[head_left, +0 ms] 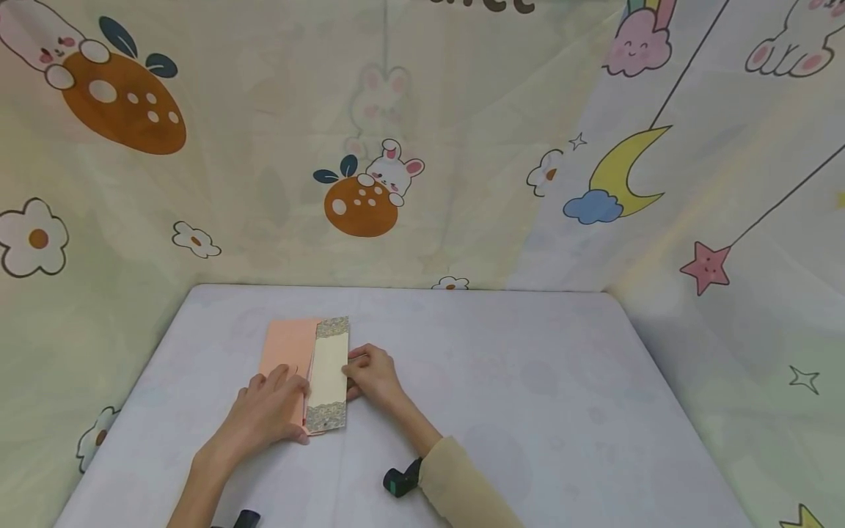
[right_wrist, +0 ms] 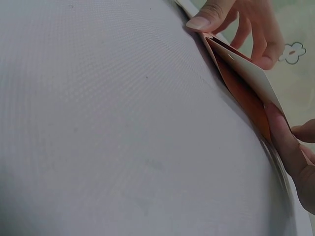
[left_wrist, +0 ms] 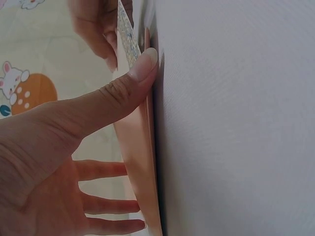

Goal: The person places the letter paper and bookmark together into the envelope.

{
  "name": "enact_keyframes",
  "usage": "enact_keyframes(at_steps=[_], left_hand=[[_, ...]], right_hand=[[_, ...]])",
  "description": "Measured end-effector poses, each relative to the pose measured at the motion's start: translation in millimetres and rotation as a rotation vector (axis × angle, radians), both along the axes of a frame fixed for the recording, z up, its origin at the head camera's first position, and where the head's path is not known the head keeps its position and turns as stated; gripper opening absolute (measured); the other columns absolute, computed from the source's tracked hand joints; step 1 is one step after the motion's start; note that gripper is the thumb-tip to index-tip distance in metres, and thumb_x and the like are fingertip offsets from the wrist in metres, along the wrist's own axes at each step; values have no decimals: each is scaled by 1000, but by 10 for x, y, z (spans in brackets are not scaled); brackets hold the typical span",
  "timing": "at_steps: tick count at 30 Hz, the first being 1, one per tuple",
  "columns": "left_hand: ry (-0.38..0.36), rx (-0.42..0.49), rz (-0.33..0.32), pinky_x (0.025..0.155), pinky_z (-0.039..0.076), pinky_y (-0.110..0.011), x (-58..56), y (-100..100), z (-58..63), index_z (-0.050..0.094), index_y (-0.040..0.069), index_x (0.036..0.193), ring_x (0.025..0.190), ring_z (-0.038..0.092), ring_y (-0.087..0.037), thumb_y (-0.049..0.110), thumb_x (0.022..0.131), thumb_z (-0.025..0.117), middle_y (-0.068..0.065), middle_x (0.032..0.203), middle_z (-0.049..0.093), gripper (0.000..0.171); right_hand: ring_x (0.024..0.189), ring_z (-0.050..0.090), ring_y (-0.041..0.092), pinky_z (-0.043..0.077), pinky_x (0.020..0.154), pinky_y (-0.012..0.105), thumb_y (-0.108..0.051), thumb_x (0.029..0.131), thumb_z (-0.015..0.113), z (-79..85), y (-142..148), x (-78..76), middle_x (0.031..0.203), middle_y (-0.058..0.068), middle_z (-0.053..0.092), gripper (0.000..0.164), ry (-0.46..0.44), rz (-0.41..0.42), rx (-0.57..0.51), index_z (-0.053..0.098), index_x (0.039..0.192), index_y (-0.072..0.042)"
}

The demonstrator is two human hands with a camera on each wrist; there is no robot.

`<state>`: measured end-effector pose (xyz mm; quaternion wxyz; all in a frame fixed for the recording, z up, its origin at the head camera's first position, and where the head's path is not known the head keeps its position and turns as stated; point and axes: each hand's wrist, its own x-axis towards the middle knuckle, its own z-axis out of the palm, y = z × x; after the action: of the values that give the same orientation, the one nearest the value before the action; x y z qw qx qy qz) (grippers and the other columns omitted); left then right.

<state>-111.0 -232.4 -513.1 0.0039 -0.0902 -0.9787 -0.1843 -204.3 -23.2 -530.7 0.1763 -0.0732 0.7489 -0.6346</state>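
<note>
A peach paper folder or card (head_left: 287,341) lies on the left half of the table. Along its right side runs a cream flap (head_left: 328,374) with patterned bands at both ends. My left hand (head_left: 264,411) rests on the peach part, its fingers spread; in the left wrist view its thumb (left_wrist: 118,96) lies along the near edge. With thumb and fingers, my right hand (head_left: 376,378) pinches the flap's right edge. The right wrist view shows the flap (right_wrist: 263,86) raised, a darker orange inside (right_wrist: 241,88) beneath it.
The white-covered table (head_left: 528,381) extends to the right of the hands. Behind it hangs a cloth (head_left: 264,183) printed with rabbits, flowers and a moon. A black wrist device (head_left: 401,482) sits by the right sleeve, and another (head_left: 247,519) by the left wrist.
</note>
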Motion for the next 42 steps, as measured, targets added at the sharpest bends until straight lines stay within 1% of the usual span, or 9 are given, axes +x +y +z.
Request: enact_keyframes(at_steps=[6, 12, 16, 21, 24, 30, 34, 40, 42], left_hand=[[7, -4, 1, 86, 43, -72, 3, 9, 17, 61, 26, 107, 113, 52, -54, 46, 55, 97, -24, 144, 51, 66], [-7, -6, 8, 86, 42, -73, -6, 11, 23, 60, 26, 108, 115, 52, -54, 48, 55, 97, -24, 145, 51, 68], [-14, -8, 13, 87, 42, -73, -9, 15, 37, 61, 26, 108, 115, 51, -54, 48, 55, 97, -24, 145, 50, 67], [-19, -9, 15, 87, 42, -74, -11, 22, 56, 61, 26, 108, 116, 51, -55, 46, 55, 97, -24, 146, 50, 67], [-20, -7, 15, 87, 41, -73, -13, 22, 60, 61, 27, 108, 116, 51, -55, 46, 55, 97, -24, 146, 50, 67], [-37, 9, 8, 87, 41, -75, -7, 8, 27, 60, 27, 108, 116, 51, -56, 49, 55, 96, -26, 147, 49, 68], [-42, 5, 7, 86, 42, -73, 10, -6, -5, 59, 27, 109, 116, 51, -56, 51, 54, 95, -26, 146, 50, 70], [-33, 9, 6, 86, 43, -71, 20, -5, 0, 59, 27, 110, 118, 51, -55, 50, 54, 95, -25, 146, 50, 70], [-32, 15, 4, 86, 43, -71, 18, 0, 8, 59, 27, 110, 118, 50, -55, 50, 54, 95, -25, 146, 50, 70]], right_hand=[[57, 72, 26, 59, 53, 35, -1, 92, 69, 22, -35, 16, 79, 14, 75, 24, 18, 5, -11, 61, 114, 6], [56, 70, 20, 59, 53, 35, -1, 91, 69, 31, -83, 21, 79, 13, 75, 25, 7, -6, -18, 61, 114, 7], [57, 69, 19, 60, 54, 36, 0, 91, 69, 39, -115, 21, 80, 12, 74, 25, -1, -9, -22, 61, 113, 6], [58, 69, 16, 59, 53, 32, 2, 89, 70, 23, -155, 23, 78, 7, 72, 25, 17, -7, 20, 64, 114, 4], [60, 69, 15, 59, 54, 31, 4, 88, 70, 8, -170, 34, 80, 7, 72, 27, 21, 2, 25, 64, 115, 4], [65, 72, 20, 61, 57, 34, 7, 88, 69, -10, -193, 82, 85, 10, 73, 32, -6, 39, -28, 62, 119, 5], [66, 73, 21, 61, 58, 34, 9, 88, 69, -16, -217, 114, 86, 11, 73, 32, -18, 50, -42, 61, 120, 6], [69, 74, 19, 60, 58, 31, 8, 88, 70, -19, -275, 129, 86, 8, 73, 33, -2, 43, 0, 63, 120, 5], [69, 73, 19, 60, 58, 31, 9, 88, 70, -11, -292, 130, 87, 8, 73, 34, -9, 40, -5, 62, 121, 5]])
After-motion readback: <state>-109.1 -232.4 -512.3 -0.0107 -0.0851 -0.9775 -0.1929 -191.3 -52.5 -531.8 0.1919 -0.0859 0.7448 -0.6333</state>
